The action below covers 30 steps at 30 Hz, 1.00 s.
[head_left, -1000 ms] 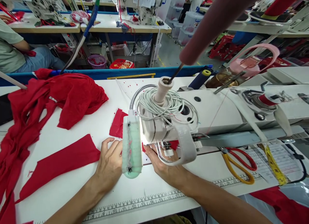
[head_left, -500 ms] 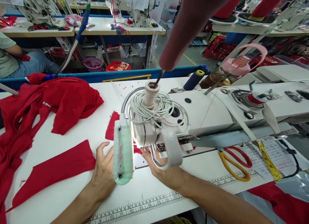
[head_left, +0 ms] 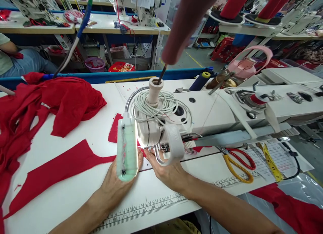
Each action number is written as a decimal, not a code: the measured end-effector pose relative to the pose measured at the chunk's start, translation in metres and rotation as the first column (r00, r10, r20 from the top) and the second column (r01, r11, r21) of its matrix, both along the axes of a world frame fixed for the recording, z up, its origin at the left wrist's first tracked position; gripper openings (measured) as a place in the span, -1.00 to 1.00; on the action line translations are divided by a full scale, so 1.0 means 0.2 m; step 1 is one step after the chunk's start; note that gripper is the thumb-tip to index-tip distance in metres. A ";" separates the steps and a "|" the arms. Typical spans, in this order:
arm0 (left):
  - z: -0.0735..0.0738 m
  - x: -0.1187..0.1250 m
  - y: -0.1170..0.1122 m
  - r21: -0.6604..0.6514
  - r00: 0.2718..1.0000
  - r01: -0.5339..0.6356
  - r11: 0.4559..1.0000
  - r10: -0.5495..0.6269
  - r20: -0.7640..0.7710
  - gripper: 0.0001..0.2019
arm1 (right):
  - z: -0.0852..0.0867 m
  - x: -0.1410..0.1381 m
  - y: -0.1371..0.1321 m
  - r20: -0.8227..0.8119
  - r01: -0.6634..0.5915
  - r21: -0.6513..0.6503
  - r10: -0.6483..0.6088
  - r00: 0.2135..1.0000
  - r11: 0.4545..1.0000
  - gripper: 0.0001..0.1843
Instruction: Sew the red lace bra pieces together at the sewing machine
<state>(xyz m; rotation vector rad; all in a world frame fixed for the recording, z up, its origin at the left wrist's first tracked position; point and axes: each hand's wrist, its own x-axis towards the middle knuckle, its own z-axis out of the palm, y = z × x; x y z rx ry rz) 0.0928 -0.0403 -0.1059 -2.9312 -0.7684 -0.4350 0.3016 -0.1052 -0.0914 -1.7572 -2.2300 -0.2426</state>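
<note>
I sit at a white sewing machine [head_left: 217, 116] on a white table [head_left: 75, 197]. A long red fabric strip [head_left: 55, 168] runs from the left toward the needle area. My left hand [head_left: 113, 185] lies on the strip's right end, its fingers mostly hidden behind the pale green machine lamp [head_left: 126, 151]. My right hand [head_left: 168, 171] rests flat on the table under the machine head, fingers pointing at the presser foot [head_left: 164, 149]. A small red fabric piece [head_left: 113, 132] lies behind the lamp.
A pile of red cloth [head_left: 47, 102] covers the table's left. Scissors with red and yellow handles [head_left: 237, 161] and a yellow tape measure [head_left: 271, 163] lie to the right. A coiled white cable [head_left: 161, 107] sits on the machine. Another person [head_left: 15, 60] sits at far left.
The red strip has been drawn rightward, and its end now reaches the needle area. My left hand moved right with it, going behind the lamp. My right hand stayed under the machine head.
</note>
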 end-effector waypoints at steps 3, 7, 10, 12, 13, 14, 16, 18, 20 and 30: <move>-0.01 -0.01 0.00 -0.010 0.999 -0.007 1.000 0.007 -0.035 -0.43 | -0.01 -0.01 0.01 -0.004 0.054 0.086 -0.053 0.999 0.995 -0.78; -0.02 0.01 0.01 0.046 1.000 0.018 0.999 -0.018 0.003 -0.45 | -0.02 -0.01 0.03 -0.093 0.123 0.176 -0.108 0.990 0.977 -0.73; 0.00 0.03 0.01 0.070 1.000 0.024 0.997 -0.025 0.016 -0.45 | -0.01 -0.01 0.03 -0.063 0.053 0.169 -0.043 0.997 0.984 -0.78; 0.00 0.04 0.01 0.064 0.999 0.022 0.998 -0.023 0.023 -0.45 | 0.00 0.00 0.02 -0.013 0.008 0.121 -0.007 1.000 0.993 -0.75; 0.00 0.04 0.01 0.063 0.999 0.021 0.998 -0.023 0.037 -0.46 | 0.01 0.00 0.01 0.008 -0.004 0.100 0.003 1.000 0.995 -0.72; 0.00 0.05 0.01 0.068 0.998 0.023 0.997 -0.028 0.061 -0.47 | 0.01 0.00 0.01 0.019 -0.011 0.091 0.009 1.000 0.996 -0.67; 0.00 0.05 0.02 0.089 0.991 0.033 0.995 -0.045 0.129 -0.53 | 0.01 0.00 0.01 0.018 -0.020 0.099 0.018 1.000 0.995 -0.62; -0.02 0.06 0.03 0.113 0.981 0.042 0.993 -0.062 0.183 -0.57 | 0.01 0.00 0.01 -0.003 -0.024 0.108 0.024 1.000 0.994 -0.63; -0.04 0.07 0.03 0.118 0.976 0.044 0.992 -0.068 0.207 -0.60 | 0.00 0.00 0.01 -0.020 -0.016 0.109 0.018 1.000 0.994 -0.64; -0.06 0.08 0.03 -0.031 0.951 0.017 0.999 -0.006 0.311 -0.54 | 0.00 0.01 0.02 -0.012 0.041 0.082 -0.040 0.999 0.996 -0.71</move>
